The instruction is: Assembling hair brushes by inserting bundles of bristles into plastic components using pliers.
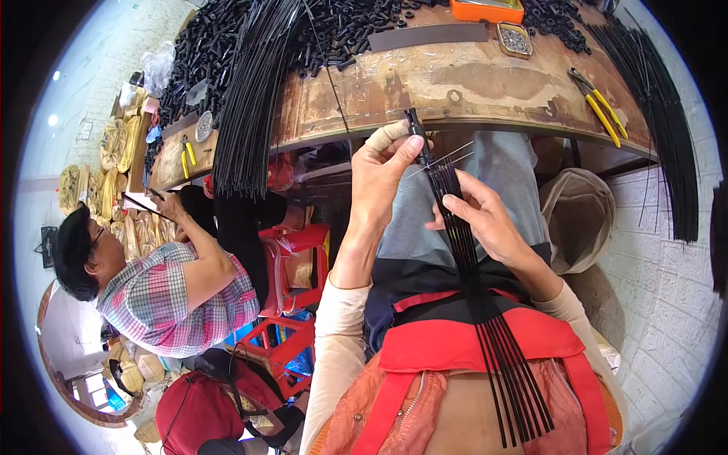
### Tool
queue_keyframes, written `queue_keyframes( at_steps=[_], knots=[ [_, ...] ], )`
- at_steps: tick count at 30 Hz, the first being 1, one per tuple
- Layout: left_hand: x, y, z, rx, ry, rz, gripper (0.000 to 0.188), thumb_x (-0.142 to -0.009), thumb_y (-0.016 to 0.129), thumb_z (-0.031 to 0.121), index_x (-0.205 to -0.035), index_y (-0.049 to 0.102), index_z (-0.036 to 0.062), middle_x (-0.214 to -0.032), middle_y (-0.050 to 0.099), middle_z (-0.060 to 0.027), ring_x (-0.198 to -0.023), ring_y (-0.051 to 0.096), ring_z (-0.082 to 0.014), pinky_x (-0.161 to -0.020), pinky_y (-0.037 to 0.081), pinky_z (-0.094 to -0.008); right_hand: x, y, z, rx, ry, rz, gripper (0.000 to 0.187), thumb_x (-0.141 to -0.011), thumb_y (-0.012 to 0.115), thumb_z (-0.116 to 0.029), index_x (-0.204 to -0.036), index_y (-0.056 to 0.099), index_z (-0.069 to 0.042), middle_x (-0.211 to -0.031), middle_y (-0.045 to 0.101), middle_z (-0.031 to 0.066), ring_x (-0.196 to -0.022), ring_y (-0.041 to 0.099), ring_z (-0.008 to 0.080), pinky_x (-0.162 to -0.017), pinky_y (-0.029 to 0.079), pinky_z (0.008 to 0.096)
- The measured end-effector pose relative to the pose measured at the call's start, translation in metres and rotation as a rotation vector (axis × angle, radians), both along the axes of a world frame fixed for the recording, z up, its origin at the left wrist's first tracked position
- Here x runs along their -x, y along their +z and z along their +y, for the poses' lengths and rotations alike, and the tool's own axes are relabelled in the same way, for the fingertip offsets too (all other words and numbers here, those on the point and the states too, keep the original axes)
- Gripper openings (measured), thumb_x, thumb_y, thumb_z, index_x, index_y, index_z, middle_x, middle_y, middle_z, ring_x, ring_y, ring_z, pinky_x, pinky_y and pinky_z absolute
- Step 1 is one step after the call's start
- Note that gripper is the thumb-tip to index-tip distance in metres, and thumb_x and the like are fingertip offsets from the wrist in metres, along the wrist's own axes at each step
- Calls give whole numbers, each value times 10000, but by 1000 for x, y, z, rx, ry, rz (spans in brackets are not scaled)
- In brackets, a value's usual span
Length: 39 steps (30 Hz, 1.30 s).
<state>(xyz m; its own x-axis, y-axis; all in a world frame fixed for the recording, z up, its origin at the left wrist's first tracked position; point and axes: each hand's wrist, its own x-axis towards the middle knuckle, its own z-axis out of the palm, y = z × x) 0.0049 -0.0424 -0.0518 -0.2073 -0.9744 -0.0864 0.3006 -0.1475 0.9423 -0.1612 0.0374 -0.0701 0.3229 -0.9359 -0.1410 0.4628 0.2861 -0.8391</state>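
My left hand (378, 173) pinches a black plastic tube-shaped fitting (415, 130) between thumb and fingers, just off the front edge of the workbench. Its forefinger is wrapped in tan tape. Below the fitting hangs a bundle of slim black rods (457, 239), which look like umbrella ribs. My right hand (485, 216) closes around the upper part of this bundle, thumb on top. The rods' lower ends fan out over the red apron (440, 345) on my lap. A few thin bare wires (453, 157) stick out sideways where fitting and rods meet.
On the wooden workbench (485, 83) lie yellow-handled pliers (600, 110), a tin of small metal parts (515, 39) and heaped black fittings (334, 34). Long black rods (262, 98) overhang its edge; more (660, 129) hang at right. A co-worker (171, 284) sits at left, beside a red stool (292, 265).
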Motion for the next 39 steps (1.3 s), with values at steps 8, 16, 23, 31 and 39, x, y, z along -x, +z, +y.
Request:
queue_keyframes(
  at_steps=[8,16,23,31,39],
  knots=[
    [0,-3,-4,-31,-89,71,269,-913,669,156,-1156,651,42,-967,710,-91,-870,660,-136,-803,507,-272,4,-4,-2,-33,14,-47,347,-985,523,-130,-1302,467,-1,-943,563,62,-835,584,135,-858,553,411],
    [4,1,0,-31,-101,40,270,-918,658,140,-1166,647,34,-964,711,-93,-885,659,-137,-819,513,-274,7,-4,-4,-18,-1,-58,340,-985,526,-140,-1293,473,-5,-938,564,58,-840,584,133,-858,554,411],
    [2,12,13,-17,17,-61,354,-895,652,43,-1239,581,-1,-1036,687,-123,-944,658,-171,-891,507,-305,7,-2,-3,-14,20,-54,350,-985,523,-136,-1303,457,-5,-932,562,49,-841,583,128,-861,554,409],
    [1,27,36,24,47,-109,701,-810,694,-63,-1427,377,41,-1233,565,-190,-1083,617,-237,-933,502,-324,4,-3,-4,-26,26,-66,345,-984,522,-131,-1301,461,-11,-933,561,41,-838,582,112,-852,559,388],
    [1,26,33,55,78,-131,702,-780,685,-103,-1407,390,12,-1194,602,-200,-1086,621,-254,-952,504,-349,6,-4,-3,-20,43,-50,313,-988,514,-131,-1276,473,-17,-946,559,41,-840,580,116,-870,551,407]
  ],
)
